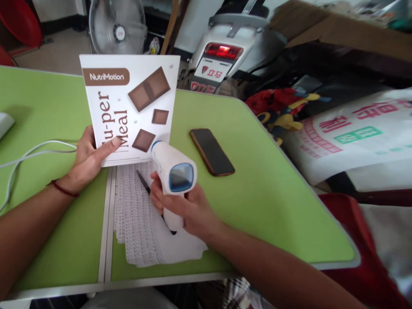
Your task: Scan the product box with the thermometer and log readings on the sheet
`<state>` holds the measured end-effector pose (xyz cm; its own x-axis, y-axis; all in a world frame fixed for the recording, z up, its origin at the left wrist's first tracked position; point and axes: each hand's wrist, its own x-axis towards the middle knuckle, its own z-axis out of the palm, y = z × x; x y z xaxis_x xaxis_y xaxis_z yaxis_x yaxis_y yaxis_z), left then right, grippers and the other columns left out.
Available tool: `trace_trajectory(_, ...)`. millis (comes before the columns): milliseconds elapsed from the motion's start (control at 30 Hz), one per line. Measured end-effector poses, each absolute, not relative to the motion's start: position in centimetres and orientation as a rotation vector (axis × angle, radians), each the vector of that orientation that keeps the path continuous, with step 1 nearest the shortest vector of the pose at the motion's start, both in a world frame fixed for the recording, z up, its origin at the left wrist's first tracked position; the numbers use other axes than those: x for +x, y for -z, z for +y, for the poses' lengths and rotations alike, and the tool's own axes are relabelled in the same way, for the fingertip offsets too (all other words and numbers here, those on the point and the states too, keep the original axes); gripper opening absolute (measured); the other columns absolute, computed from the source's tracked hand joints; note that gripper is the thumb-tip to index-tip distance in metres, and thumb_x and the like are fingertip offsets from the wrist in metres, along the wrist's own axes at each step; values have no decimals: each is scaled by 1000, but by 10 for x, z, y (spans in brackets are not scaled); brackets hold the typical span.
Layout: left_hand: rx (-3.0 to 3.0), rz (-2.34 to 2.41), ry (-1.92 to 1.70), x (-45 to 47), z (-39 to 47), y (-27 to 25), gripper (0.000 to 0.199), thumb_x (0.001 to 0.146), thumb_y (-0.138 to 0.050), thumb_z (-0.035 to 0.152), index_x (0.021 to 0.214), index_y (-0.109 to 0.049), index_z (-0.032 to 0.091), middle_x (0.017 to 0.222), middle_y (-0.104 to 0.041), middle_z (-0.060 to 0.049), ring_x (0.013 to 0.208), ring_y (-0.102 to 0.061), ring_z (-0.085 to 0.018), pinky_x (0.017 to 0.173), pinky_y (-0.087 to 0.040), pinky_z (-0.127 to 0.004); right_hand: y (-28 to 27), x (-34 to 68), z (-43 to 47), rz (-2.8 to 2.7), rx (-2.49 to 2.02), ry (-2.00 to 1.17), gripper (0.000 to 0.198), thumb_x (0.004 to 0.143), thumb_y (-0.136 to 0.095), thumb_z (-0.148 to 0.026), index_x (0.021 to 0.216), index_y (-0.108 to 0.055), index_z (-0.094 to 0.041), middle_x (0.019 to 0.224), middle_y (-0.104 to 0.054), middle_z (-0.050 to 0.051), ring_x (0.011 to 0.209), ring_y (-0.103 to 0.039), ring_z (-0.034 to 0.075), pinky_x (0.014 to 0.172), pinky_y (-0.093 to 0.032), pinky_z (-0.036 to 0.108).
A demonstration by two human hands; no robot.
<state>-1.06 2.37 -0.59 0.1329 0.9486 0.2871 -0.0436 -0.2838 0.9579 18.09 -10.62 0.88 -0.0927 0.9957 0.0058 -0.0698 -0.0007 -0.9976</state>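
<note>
My left hand [93, 154] grips the lower left edge of a white NutriMotion box [109, 109] with chocolate pieces pictured on its front, thumb across the face. The box is held upright above the table. My right hand [183, 206] is wrapped round the handle of a white and blue infrared thermometer [174, 167], its screen towards me and its front end close to the box's lower right corner. Beneath it, written paper sheets [138, 231] lie stacked on the green table [267, 206]. A black pen [143, 181] rests on them, partly hidden by my right hand.
A smartphone [212, 151] lies right of the box. White cables [35, 153] run across the table's left side. Behind the table stand a fan [117, 25] and a white scooter [222, 47]. A large printed white sack [350, 133] is at the right, beside a red stool [347, 214].
</note>
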Motion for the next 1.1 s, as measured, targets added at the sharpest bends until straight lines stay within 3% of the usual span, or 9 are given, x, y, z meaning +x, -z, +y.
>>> trace_trajectory(300,1602,982,-1175,-11,14,1,66,69,-83,56,114,-56,16,116,-63,-13,108,-59,-36,92,-49,-53,-4,180,-97,-1068,-978,-1513,20,74,-69,-31,84,-54,-21,63,-51,-4,55,-46,10,50,-37,26)
trace_trajectory(500,1675,919,-1112,-14,15,2,65,69,-84,55,113,-55,18,112,-64,-12,107,-60,-38,91,-50,-59,4,176,-101,-1005,-1058,-1532,26,72,-71,-32,88,-54,-22,67,-52,-4,55,-46,11,52,-37,28)
trace_trajectory(700,1644,876,-1109,-15,14,-2,65,67,-85,50,113,-53,18,113,-64,-12,105,-61,-36,88,-53,-53,10,174,-106,-1041,-1079,-1552,33,72,-73,-38,91,-52,-22,70,-50,-4,58,-45,11,54,-39,29)
trace_trajectory(1100,1655,861,-1120,-19,15,3,66,71,-80,59,116,-53,18,112,-65,-13,107,-61,-40,88,-53,-57,14,167,-113,-1046,-960,-1581,32,76,-75,-42,85,-50,-23,69,-48,-4,57,-43,11,57,-38,30)
